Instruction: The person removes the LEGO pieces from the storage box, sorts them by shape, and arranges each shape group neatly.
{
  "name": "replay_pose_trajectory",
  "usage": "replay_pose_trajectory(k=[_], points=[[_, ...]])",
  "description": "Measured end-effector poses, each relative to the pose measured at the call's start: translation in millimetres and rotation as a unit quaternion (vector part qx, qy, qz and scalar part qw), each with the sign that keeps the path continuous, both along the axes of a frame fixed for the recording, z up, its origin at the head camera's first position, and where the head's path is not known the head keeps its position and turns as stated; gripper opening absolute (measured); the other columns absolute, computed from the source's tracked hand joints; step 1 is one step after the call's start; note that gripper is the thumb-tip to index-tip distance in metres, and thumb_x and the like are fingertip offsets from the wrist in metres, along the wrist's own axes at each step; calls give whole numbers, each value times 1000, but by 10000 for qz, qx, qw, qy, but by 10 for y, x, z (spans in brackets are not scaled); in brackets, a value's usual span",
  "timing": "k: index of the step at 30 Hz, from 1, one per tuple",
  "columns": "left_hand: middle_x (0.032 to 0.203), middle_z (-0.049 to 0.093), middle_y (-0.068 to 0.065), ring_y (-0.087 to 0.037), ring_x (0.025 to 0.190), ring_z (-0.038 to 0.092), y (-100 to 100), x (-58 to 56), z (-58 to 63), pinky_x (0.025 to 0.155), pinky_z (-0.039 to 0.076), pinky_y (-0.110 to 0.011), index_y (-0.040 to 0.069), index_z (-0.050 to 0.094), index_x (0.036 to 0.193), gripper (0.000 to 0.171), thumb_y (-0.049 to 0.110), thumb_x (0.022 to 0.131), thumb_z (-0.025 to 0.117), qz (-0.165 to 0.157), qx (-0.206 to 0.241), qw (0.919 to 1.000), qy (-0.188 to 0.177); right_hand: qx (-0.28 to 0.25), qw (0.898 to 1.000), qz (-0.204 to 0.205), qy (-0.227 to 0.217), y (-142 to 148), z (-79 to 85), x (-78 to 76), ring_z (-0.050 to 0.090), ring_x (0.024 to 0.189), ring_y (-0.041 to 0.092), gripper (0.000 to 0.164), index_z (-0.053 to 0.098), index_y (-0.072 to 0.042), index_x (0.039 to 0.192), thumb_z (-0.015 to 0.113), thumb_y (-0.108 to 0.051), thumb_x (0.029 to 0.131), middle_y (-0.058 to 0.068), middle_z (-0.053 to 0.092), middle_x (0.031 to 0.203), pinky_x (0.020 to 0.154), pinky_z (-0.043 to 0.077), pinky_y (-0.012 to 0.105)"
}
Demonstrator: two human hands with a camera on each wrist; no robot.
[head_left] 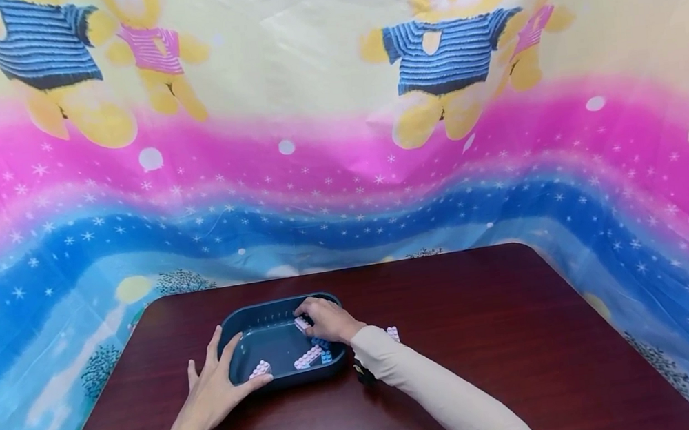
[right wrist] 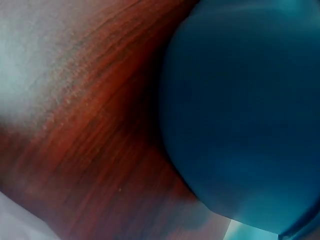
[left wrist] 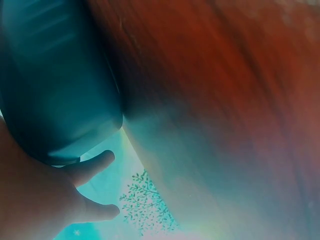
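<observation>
A dark teal tray (head_left: 276,381) stands on the table, with building blocks lying inside. My left hand (head_left: 209,394) spreads its fingers at the tray's left end, thumb along the front rim. In the left wrist view, that hand (left wrist: 35,200) lies against the tray (left wrist: 60,90), two fingers stretched out. My right hand (head_left: 327,319) reaches over the right side of the tray and pinches a pink block (head_left: 302,324). Pink blocks (head_left: 307,358) and blue blocks (head_left: 326,356) lie at the tray's front right. Another pink block (head_left: 261,368) lies near the left thumb.
On the dark red wooden table (head_left: 487,340), a pink block (head_left: 392,333) lies right of the tray, partly behind the right sleeve (head_left: 436,386). A printed bear-pattern cloth (head_left: 316,176) hangs behind the table and along its sides. The right wrist view shows the tray's outer wall (right wrist: 240,115) close up.
</observation>
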State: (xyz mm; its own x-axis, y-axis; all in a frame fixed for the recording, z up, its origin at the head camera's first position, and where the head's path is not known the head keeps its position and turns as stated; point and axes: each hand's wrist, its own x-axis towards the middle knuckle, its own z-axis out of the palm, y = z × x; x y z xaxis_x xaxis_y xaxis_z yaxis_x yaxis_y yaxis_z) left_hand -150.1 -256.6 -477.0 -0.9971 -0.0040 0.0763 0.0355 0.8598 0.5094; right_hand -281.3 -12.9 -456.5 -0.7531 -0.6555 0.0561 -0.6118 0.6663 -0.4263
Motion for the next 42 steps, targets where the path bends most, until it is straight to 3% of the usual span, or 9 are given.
replay_pose_trajectory(k=[17, 26, 42], points=[[172, 6, -28, -63, 142, 39, 3, 3, 14, 112, 1, -86, 6, 37, 163, 109, 68, 84, 79, -11, 32, 10000, 51, 591, 9956, 43, 719, -9, -82, 36, 67, 110, 15, 39, 71, -12, 137, 77, -19, 99, 5, 68, 132, 91, 55, 25], [172, 5, -29, -64, 140, 39, 7, 18, 28, 112, 0, -86, 6, 36, 163, 109, 67, 84, 79, 0, 46, 10000, 7, 524, 9960, -34, 725, -5, -77, 63, 66, 106, 14, 33, 74, -14, 132, 77, -18, 100, 2, 71, 120, 90, 56, 26], [172, 4, -29, -62, 144, 34, 4, -4, 25, 111, 0, -87, 4, 35, 163, 111, 69, 84, 78, -12, 7, 10000, -75, 695, 9949, -31, 724, -21, -85, 22, 67, 105, 13, 38, 77, -15, 131, 84, -26, 94, 2, 72, 116, 89, 56, 25]])
